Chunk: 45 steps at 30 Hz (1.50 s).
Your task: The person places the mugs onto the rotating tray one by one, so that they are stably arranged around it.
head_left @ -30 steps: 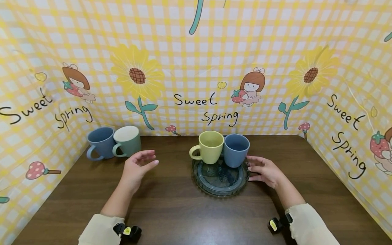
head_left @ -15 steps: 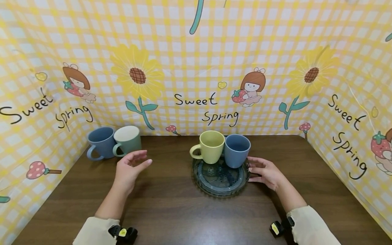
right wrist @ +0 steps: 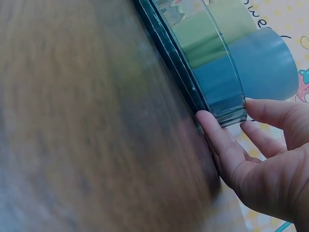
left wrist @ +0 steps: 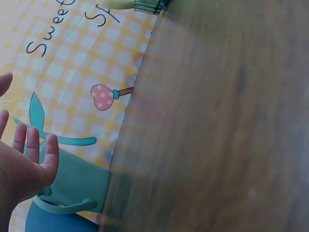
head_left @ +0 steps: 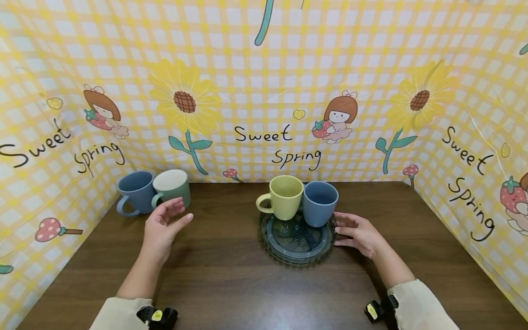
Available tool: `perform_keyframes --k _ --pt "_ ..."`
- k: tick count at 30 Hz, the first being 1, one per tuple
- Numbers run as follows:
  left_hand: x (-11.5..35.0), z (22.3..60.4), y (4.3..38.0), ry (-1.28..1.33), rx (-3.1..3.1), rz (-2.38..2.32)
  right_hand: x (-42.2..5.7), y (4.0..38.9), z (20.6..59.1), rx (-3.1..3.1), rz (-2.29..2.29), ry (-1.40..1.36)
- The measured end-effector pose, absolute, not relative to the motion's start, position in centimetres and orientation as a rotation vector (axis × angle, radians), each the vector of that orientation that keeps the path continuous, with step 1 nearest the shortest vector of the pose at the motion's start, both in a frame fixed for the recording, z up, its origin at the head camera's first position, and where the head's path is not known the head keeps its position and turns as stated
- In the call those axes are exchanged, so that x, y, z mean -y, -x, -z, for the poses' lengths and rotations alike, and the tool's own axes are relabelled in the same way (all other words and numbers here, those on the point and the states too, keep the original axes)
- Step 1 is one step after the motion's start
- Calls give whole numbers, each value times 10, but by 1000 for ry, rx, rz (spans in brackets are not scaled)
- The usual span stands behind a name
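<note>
My left hand (head_left: pixel 161 229) is raised over the table with fingers loosely bent and nothing held, just in front of a green mug (head_left: pixel 175 192) with a white inside. Touching that mug on its left is a blue mug (head_left: pixel 138 192); both handles are visible. In the left wrist view the green mug (left wrist: pixel 77 181) lies behind the fingers. My right hand (head_left: pixel 356 236) grips the right edge of a round dark glass tray (head_left: pixel 297 254); in the right wrist view its fingertips meet the tray's wall (right wrist: pixel 224 108). A yellow mug (head_left: pixel 285 197) and a second blue mug (head_left: pixel 319 204) stand upright on the tray, side by side.
A brown wooden table (head_left: pixel 231 284) carries everything. Yellow checked cloth (head_left: pixel 255 91) with flower prints rises behind it and on both sides. A small black camera (head_left: pixel 162 317) sits at the left wrist, another camera (head_left: pixel 377 310) at the right.
My left hand has moved left and slightly farther back, from the table's middle toward the green mug. The right hand stays at the tray's edge; the tray and its mugs have hardly shifted.
</note>
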<state>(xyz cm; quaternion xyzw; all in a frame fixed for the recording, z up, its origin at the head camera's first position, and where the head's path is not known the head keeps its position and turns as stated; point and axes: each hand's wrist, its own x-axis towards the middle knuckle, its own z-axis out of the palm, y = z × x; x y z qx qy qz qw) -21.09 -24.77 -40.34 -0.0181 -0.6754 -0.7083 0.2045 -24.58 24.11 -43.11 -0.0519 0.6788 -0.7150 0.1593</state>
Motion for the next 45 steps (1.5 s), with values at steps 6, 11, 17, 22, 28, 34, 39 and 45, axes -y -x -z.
perform_keyframes --k 6,11,17,22,28,34,39,45 --pt "256 402 209 33 1909 1884 -241 244 430 -1948 2043 140" --pt "263 399 208 -20 1903 1838 -241 243 430 -1948 2042 131" --pt "271 396 206 -104 1947 1790 -241 242 430 -1949 2041 129" --pt "279 395 205 -132 1997 1743 -241 242 431 -1949 2043 133" --pt "293 398 207 -149 2066 1660 -241 242 431 -1954 2044 139" --pt "304 400 208 -149 2126 1657 -241 241 431 -1958 2045 140" --pt "309 402 211 -189 2170 1653 -240 241 431 -1957 2044 141" --pt "315 404 218 -231 2253 1627 -240 241 431 -1962 2040 136"
